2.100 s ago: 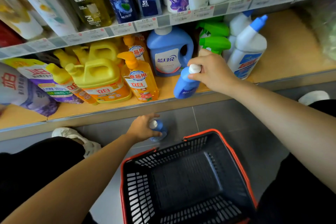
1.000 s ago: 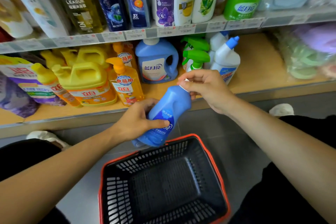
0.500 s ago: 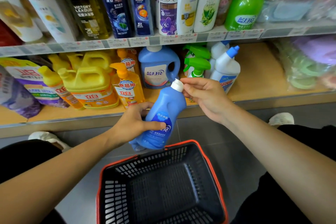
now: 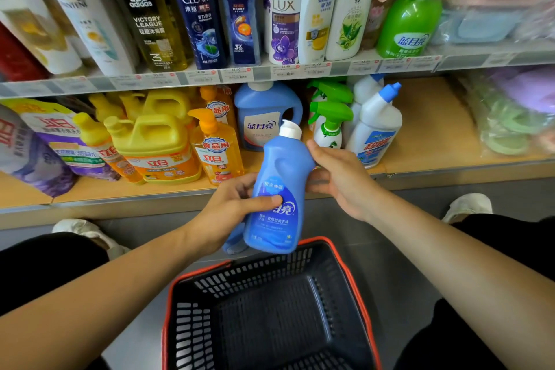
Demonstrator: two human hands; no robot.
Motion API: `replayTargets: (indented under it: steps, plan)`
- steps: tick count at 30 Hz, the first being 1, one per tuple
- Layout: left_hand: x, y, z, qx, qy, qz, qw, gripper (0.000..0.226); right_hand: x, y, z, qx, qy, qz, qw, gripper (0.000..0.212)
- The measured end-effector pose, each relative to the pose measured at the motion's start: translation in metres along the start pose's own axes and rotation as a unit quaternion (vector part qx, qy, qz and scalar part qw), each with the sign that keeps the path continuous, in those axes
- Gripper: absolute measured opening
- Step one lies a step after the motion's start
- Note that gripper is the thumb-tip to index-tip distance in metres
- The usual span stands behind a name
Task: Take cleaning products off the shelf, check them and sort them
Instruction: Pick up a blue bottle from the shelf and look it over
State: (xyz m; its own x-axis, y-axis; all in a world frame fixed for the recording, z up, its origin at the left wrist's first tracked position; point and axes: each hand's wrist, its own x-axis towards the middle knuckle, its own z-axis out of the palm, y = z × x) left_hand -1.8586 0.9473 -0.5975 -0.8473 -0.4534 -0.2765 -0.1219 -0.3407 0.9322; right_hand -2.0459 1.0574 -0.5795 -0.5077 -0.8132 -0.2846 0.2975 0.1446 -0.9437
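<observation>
A blue detergent bottle (image 4: 280, 189) with a white cap is held nearly upright above the far rim of the basket, its label facing me. My left hand (image 4: 231, 207) grips its middle from the left, thumb lying across the label. My right hand (image 4: 339, 180) holds its right side at the shoulder, fingers curled behind it. Behind its base, a second blue bottle (image 4: 232, 245) shows only as a small part down by the floor.
A black shopping basket (image 4: 264, 276) with a red rim sits on the grey floor in front of me. The lower shelf (image 4: 426, 135) holds yellow dish-soap bottles (image 4: 156, 141), a blue jug (image 4: 264, 117), green sprayers (image 4: 330, 117) and white cleaner bottles (image 4: 375, 129). Shampoos fill the shelf above.
The blue bottle has gone from the shelf into both hands and tilted up to nearly upright. My right hand slid from the cap down to the bottle's side.
</observation>
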Motion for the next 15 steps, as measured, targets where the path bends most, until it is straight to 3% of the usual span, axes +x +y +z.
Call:
replayTargets:
  steps: [4,9,12,15]
  plan:
    - [0.001,0.002,0.0,-0.024,0.0,0.036,0.999,0.041,-0.004,0.005,0.0,-0.014,-0.108,-0.011,0.994,0.05]
    - [-0.001,0.016,-0.001,0.065,-0.002,0.096,0.993,0.044,-0.004,0.01,0.001,-0.036,-0.105,-0.082,0.99,0.054]
    - [-0.001,0.034,-0.002,0.139,0.017,0.198,0.97,0.047,-0.002,0.015,0.002,-0.11,-0.112,-0.114,0.981,0.058]
    - [-0.003,0.044,-0.004,0.227,-0.006,0.244,0.943,0.032,-0.003,0.02,0.001,-0.163,-0.139,-0.133,0.968,0.061]
